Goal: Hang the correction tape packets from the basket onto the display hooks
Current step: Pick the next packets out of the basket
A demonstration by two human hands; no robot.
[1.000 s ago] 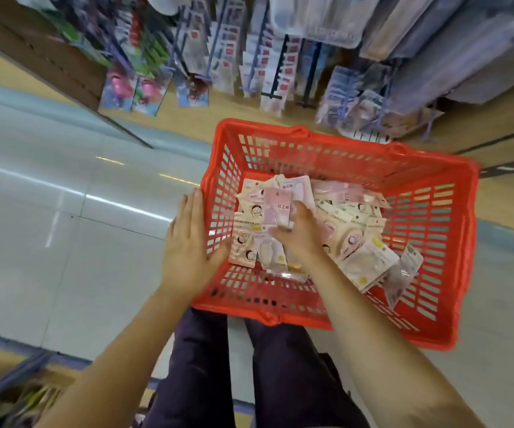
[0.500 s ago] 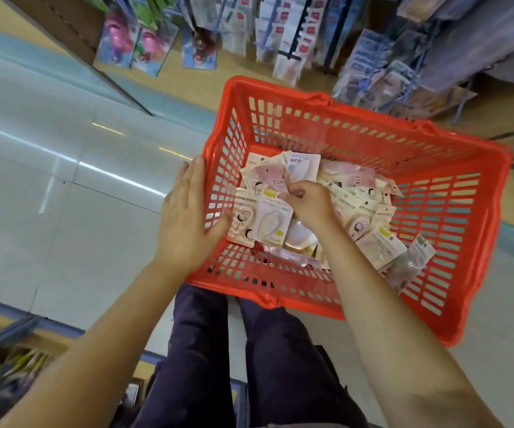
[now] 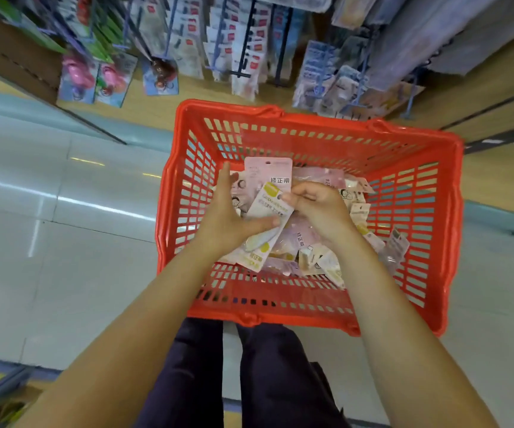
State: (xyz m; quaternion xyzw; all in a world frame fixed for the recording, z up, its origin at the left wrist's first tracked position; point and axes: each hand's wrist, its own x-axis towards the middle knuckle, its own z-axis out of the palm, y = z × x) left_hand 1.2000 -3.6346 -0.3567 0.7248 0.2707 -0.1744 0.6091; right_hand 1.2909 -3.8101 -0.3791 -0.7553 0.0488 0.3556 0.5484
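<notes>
A red plastic basket (image 3: 428,230) rests on my lap and holds a pile of several correction tape packets (image 3: 317,242) in pink, white and yellow. My right hand (image 3: 317,208) pinches the top of a white and yellow packet (image 3: 269,205) lifted above the pile. A pink packet (image 3: 268,171) stands upright just behind it; what holds it is hidden. My left hand (image 3: 228,217) is inside the basket beside these packets, fingers straight, thumb lying across the yellow packet. The display hooks (image 3: 243,47) with hanging packets are beyond the basket.
Blue peg hooks (image 3: 354,84) carry more stationery packs at the upper right, and pink and green carded items (image 3: 95,75) hang at the upper left. A pale tiled floor (image 3: 64,242) stretches to the left. My dark trousers (image 3: 268,381) show under the basket.
My left hand left the basket's left rim and moved inside to the packets. My right hand lifted a yellow packet and a pink one out of the pile. The view tilted up slightly.
</notes>
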